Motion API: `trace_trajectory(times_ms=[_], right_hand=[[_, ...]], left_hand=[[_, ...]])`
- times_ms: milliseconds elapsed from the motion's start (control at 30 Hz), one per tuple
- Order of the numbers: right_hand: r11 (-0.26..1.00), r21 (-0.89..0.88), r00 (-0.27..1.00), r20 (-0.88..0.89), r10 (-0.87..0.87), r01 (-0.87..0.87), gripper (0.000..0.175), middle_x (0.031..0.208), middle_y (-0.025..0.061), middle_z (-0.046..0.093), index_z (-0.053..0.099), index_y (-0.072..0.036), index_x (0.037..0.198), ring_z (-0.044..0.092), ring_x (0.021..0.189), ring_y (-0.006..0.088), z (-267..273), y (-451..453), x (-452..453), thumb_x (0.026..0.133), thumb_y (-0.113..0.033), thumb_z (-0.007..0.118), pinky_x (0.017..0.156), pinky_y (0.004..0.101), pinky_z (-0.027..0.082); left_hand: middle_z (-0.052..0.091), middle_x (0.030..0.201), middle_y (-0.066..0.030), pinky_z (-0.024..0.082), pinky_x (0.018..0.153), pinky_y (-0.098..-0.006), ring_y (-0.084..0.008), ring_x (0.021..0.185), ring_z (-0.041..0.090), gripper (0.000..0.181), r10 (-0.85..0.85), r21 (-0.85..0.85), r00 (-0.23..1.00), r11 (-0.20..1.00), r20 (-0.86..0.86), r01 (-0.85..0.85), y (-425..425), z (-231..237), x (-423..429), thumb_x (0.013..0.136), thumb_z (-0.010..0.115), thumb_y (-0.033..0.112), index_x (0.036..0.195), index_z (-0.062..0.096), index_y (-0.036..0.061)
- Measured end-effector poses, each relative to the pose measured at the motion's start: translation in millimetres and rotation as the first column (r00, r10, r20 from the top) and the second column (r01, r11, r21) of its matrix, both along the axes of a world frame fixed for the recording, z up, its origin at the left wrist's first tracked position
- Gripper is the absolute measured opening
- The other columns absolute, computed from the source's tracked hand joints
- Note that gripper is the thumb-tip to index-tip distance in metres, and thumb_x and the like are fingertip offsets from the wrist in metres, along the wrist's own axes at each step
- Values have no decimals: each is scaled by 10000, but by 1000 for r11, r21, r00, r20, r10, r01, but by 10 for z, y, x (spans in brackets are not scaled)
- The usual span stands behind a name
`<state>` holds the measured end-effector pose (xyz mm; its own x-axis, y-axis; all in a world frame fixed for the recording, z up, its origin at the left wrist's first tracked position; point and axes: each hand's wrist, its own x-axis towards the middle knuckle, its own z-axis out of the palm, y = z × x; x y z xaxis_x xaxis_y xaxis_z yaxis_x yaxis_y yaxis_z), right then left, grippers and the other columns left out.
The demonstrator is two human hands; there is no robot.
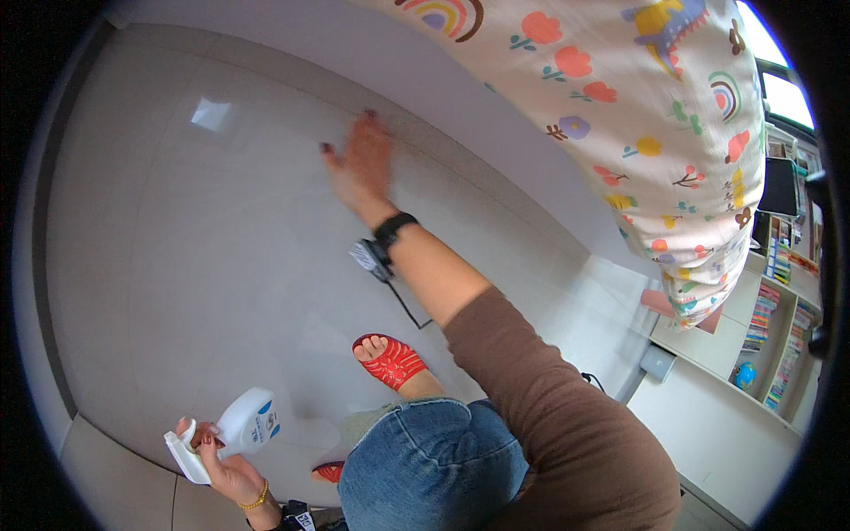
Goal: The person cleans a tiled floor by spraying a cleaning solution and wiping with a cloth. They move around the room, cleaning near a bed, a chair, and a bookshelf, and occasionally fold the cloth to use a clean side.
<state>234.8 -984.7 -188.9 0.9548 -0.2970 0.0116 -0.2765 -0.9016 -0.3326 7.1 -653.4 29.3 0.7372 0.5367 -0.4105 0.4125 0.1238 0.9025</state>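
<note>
A white plastic spray bottle (247,419) with a trigger head and a blue-marked label is in my left hand (232,468). My fingers are wrapped around its neck, just by the white trigger, and the bottle lies tilted. Stretched out over the pale tiled floor (219,265), my right hand (364,162) is blurred, with thumb apart from the fingers and nothing visible in it. Whether its fingertips touch anything cannot be told. A black strap with a small device (372,259) and a cable is on the right wrist.
A patterned fabric cover (637,133) hangs at upper right, beside a pale vertical surface (465,113). Shelves with books (760,318) and a small globe (745,376) stand at far right. My foot in a red slipper (392,362) is on the floor. A dark strip (45,219) edges the floor at left.
</note>
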Motion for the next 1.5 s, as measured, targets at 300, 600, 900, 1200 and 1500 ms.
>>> trace_trajectory(times_ms=[300, 600, 900, 1200, 1500], right_hand=[[964, -46, 959, -126, 255, -262, 623, 1519, 175, 295, 328, -51, 1443, 260, 1414, 333, 277, -997, -638, 914, -260, 581, 1161, 434, 210], [965, -50, 960, -121, 252, -259, 542, 1560, 122, 235, 302, -69, 1471, 184, 1449, 304, 121, -849, -395, 979, -236, 457, 1179, 436, 171], [958, -153, 955, -135, -266, 245, 662, 1539, 238, 213, 265, 23, 1462, 166, 1439, 377, 27, -896, -830, 981, -407, 417, 1169, 487, 132], [1000, 15, 998, 62, 20, -21, 665, 1544, 230, 207, 276, 65, 1442, 162, 1438, 384, -381, 609, 977, 980, -396, 406, 1170, 491, 102], [910, -66, 912, -60, 406, -409, 518, 1538, 143, 280, 328, -33, 1449, 225, 1428, 332, 15, -25, 713, 1003, -290, 391, 1166, 473, 184]], left_hand=[[535, 1006, -22, 345, 972, -327, -120, 969, 484, 398, -41, -5, 999, 999, 27, 42, 171, -10, -50, 929, 520, 147, 1316, 483, 63], [519, 986, -16, 342, 911, -309, -117, 920, 457, 365, -68, -61, 997, 996, 20, 69, 35, -67, -52, 922, 535, 153, 1274, 501, 65], [516, 986, -41, 356, 886, -319, -125, 938, 474, 360, -52, 43, 994, 998, 93, 48, 276, -90, -95, 890, 531, 121, 1244, 511, 61], [545, 1014, -22, 345, 964, -337, -137, 1006, 497, 406, -41, 88, 999, 995, 12, 40, 402, -166, -261, 895, 552, 128, 1294, 502, 71], [543, 1011, -13, 342, 951, -340, -132, 1002, 495, 392, -47, 225, 998, 974, 35, 38, 435, -155, -301, 891, 561, 154, 1274, 518, 85]])
